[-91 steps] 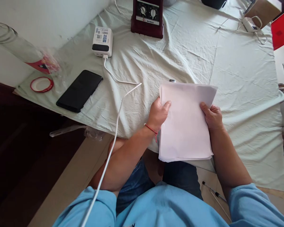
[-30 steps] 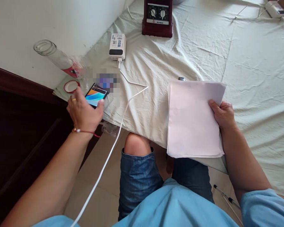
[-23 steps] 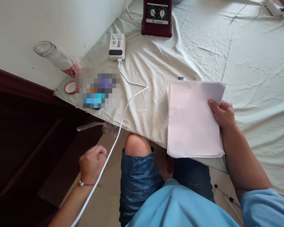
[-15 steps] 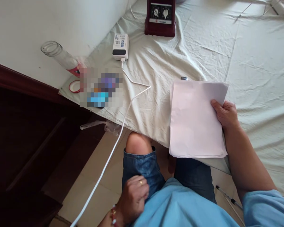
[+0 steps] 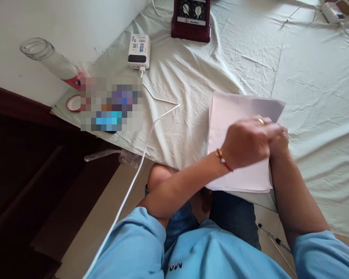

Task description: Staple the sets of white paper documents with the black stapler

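Note:
A stack of white paper sheets [image 5: 241, 178] lies at the table's front edge, its upper right corner lifted and shaded. My right hand [image 5: 280, 142] grips the stack by its right side; the thumb is mostly covered by my other hand. Across the paper reaches my left hand [image 5: 247, 141], with a gold ring and a red bracelet at the wrist. Its fingers are curled closed and blurred, up against my right hand. Whatever they may hold is hidden.
A pale cloth [image 5: 186, 135] covers the table. To the left are a white power bank [image 5: 139, 51] with a white cable [image 5: 128, 192], a clear bottle [image 5: 52, 62], a red-rimmed lid [image 5: 74, 103] and a blurred-out patch. A dark red box with dials [image 5: 191, 23] stands behind.
My left hand has risen from my lap and crossed over the paper to my right hand. My right hand keeps its grip on the stack. The view has shifted slightly.

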`<state>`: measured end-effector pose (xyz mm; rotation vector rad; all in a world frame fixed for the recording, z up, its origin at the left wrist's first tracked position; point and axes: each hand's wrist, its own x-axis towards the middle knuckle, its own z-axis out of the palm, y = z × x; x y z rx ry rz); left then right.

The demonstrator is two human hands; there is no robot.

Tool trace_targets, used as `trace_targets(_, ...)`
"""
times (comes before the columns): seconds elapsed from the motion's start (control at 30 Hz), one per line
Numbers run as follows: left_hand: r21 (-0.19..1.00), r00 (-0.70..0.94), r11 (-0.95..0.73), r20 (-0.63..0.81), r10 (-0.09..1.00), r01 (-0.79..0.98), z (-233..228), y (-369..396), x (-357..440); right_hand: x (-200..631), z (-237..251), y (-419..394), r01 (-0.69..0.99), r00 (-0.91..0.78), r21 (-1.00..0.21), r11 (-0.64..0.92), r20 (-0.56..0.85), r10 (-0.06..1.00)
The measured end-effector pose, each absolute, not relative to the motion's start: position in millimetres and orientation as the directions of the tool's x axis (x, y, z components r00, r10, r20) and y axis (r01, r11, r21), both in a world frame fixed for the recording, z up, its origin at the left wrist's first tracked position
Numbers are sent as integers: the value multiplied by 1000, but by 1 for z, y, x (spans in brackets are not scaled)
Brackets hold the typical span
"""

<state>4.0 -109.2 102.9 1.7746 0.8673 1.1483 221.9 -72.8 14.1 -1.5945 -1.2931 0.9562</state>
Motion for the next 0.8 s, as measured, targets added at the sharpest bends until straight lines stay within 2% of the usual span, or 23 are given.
trace_targets(0.07, 950, 85, -283, 274, 958, 131, 93, -82, -10, 223, 11, -69, 253, 270, -966, -44, 27, 962)
trace_targets(0.1, 962, -60, -237, 247, 967, 136, 84, -71, -18, 223, 10, -67, 218, 321, -976, -14, 58, 945)
trace_targets(0.17, 974, -292, -172, 208, 933, 144, 61, -51, -36, 223, 9, -64, 185, 374, -983, 21, 90, 923)
trace_targets(0.23, 984, -402, -114, 160, 902, 136, 41, -40, -53, 223, 9, -63, 163, 385, -986, 28, 90, 918)
trace_targets(0.3, 996, -395, -34, 66, 916, 88, 32, -38, -65, 223, 9, -63, 156, 382, -988, 9, 69, 922)
trace_targets(0.4, 996, -218, 94, -91, 972, 2, 35, -45, -74, 224, 10, -64, 158, 384, -987, -12, 50, 922)
trace_targets(0.47, 989, -112, 146, -147, 983, -11, 41, -50, -74, 224, 10, -64, 153, 382, -988, -15, 45, 923)
trace_targets(0.63, 984, 13, 180, -180, 984, -12, 45, -50, -68, 226, 9, -66, 119, 376, -993, -21, 26, 926)
trace_targets(0.8, 978, -45, 205, -207, 977, -48, 40, -44, -68, 226, 6, -68, 70, 403, -998, -10, 19, 915)
